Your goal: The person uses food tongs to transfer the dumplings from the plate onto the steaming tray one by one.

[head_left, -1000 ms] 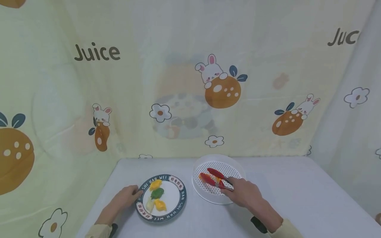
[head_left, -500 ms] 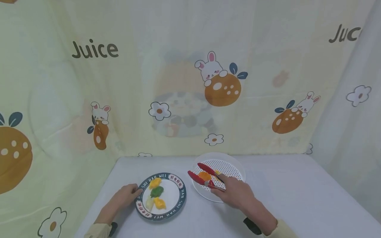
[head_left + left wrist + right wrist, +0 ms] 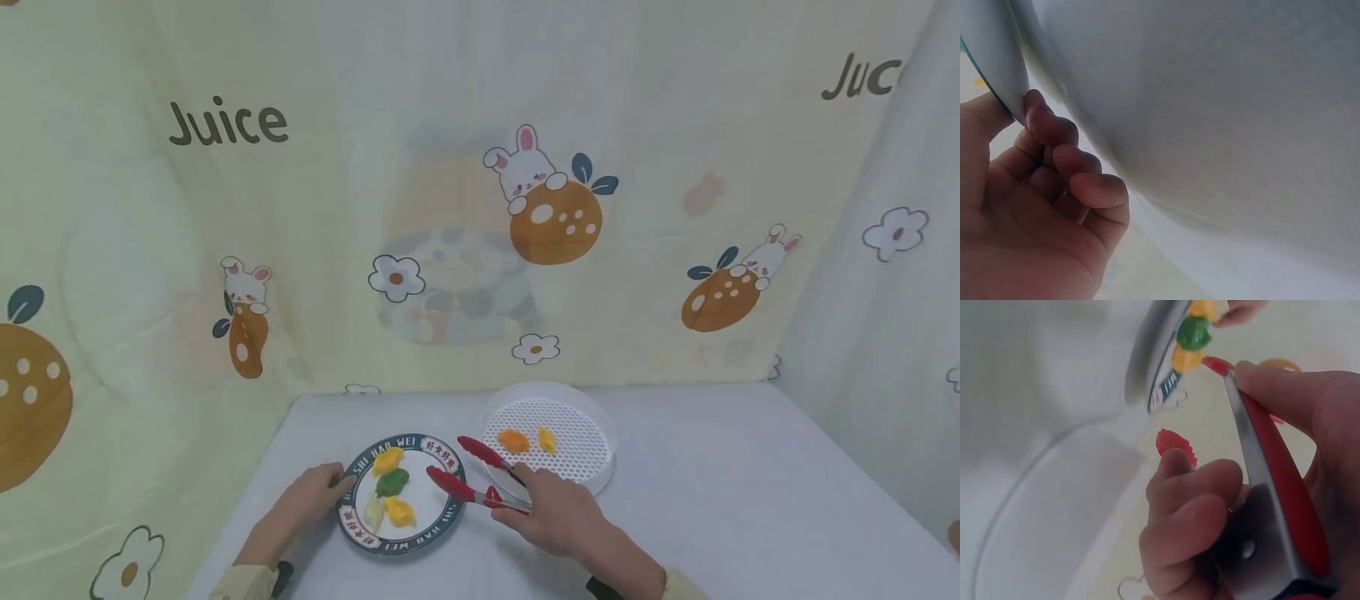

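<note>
My left hand (image 3: pixel 311 493) pinches the left rim of a round white plate (image 3: pixel 435 510) with a dark blue lettered border. In the left wrist view the thumb lies over the rim and curled fingers (image 3: pixel 1054 128) sit under it. On the plate are two yellow dumplings (image 3: pixel 400 512), a green dumpling (image 3: pixel 392 482) and a pale one (image 3: pixel 373 512). My right hand (image 3: pixel 551 510) grips metal tongs (image 3: pixel 447 483) with red tips and red handles. Their tips stand apart with nothing between them, over the plate's right side.
A round white perforated steamer tray (image 3: pixel 581 454) stands behind my right hand, right of the plate. An orange dumpling (image 3: pixel 513 440) and a yellow dumpling (image 3: pixel 547 440) lie in it. A printed curtain (image 3: pixel 442 192) hangs behind the white table (image 3: pixel 697 492).
My right hand has carried the tongs leftward and nearer, from over the steamer tray to the plate's right side, their tips spreading apart. The left hand keeps holding the plate rim.
</note>
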Available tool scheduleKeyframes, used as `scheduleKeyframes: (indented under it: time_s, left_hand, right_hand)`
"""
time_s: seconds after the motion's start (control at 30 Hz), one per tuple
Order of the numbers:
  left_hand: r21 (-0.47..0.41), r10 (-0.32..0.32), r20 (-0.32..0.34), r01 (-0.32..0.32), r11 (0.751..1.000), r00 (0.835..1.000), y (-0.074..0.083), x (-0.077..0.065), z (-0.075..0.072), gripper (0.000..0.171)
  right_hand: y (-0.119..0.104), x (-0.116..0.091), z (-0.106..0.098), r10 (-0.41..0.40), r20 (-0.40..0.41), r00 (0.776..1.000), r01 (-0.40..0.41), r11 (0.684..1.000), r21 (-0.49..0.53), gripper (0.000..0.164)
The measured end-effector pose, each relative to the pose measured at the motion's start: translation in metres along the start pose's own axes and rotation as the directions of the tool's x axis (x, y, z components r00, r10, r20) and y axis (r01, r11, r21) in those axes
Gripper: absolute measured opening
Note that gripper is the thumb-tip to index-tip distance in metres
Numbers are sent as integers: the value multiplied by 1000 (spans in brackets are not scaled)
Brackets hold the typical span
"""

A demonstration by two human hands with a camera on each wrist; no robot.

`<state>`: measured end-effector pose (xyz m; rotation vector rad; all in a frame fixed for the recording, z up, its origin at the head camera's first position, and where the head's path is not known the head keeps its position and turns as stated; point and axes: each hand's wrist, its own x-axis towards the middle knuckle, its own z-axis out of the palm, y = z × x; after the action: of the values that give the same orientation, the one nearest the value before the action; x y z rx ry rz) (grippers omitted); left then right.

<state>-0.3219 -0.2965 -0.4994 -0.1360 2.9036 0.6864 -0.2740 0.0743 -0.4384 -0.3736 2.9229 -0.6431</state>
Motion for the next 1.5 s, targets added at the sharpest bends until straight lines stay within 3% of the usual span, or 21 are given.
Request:
scheduleKeyframes:
  time_s: [0.17,0.6,1.03,1.5]
  left_hand:
    - [9,5,-18,-5,1000,1000,-2,-1,-2,26]
    - [-8,38,-26,-38,999,999,0,2,2,25]
    - [1,12,-15,-12,1000,1000,2,3,2,24]
    - [-1,4,-14,-4,1000,1000,2,4,3,23]
  right_hand:
    - [-9,-2,15,-39,46,998,39,999,10,77]
    - [-26,-7,38,-3,163,987,-2,999,33,75]
    - [-39,-7,45,13,215,977,-15,1000,9,78]
    - [-43,-8,52,6,242,970,-26,997,78,77]
